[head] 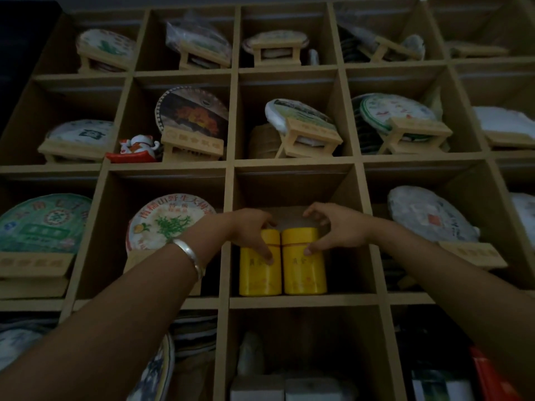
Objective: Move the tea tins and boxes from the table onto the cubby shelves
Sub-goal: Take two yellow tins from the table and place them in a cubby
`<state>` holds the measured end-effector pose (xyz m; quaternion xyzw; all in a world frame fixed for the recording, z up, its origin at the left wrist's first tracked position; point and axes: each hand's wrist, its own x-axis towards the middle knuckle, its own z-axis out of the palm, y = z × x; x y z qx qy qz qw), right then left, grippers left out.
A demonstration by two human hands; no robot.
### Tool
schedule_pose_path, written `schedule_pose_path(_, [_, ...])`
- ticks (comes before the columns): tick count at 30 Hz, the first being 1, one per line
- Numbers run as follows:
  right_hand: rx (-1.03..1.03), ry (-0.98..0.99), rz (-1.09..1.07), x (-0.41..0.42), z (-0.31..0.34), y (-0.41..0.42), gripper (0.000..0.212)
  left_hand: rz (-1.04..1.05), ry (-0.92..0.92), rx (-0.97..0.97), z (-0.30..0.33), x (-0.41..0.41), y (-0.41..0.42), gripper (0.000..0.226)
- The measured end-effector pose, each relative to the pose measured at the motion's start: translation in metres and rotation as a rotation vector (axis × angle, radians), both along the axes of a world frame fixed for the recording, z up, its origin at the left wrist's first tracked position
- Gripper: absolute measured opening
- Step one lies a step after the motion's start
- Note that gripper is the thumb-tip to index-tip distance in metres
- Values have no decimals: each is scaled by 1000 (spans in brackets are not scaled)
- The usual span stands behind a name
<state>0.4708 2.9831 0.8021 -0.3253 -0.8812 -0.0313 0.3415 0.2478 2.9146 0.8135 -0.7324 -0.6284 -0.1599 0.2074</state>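
Observation:
Two yellow tea tins stand upright side by side in the middle cubby of the wooden cubby shelf (301,301). My left hand (251,230) grips the top of the left yellow tin (259,273), thumb down its front and fingers over the lid. My right hand (337,227) holds the lid of the right yellow tin (304,270), thumb on its front and fingers curled over the top. Both tins rest on the cubby floor and touch each other. A silver bangle sits on my left wrist.
Neighbouring cubbies hold round wrapped tea cakes on small wooden stands, such as a green-printed tea cake (170,224) to the left and a pale tea cake (428,218) to the right. A white and red cat figurine (139,146) sits above left. White boxes (289,387) fill the cubby below.

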Motion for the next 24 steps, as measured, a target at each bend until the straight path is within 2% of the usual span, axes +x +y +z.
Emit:
schedule_pose_path(4, [13, -164, -98, -8, -9, -5, 91, -11, 22, 54, -9, -1, -1, 86])
schedule_pose_path(13, [-70, -72, -23, -14, -20, -4, 89, 53, 106, 53, -5, -3, -14, 87])
schedule_pose_path(24, [-93, -39, -18, -16, -23, -2, 86, 52, 99, 51, -6, -3, -13, 88])
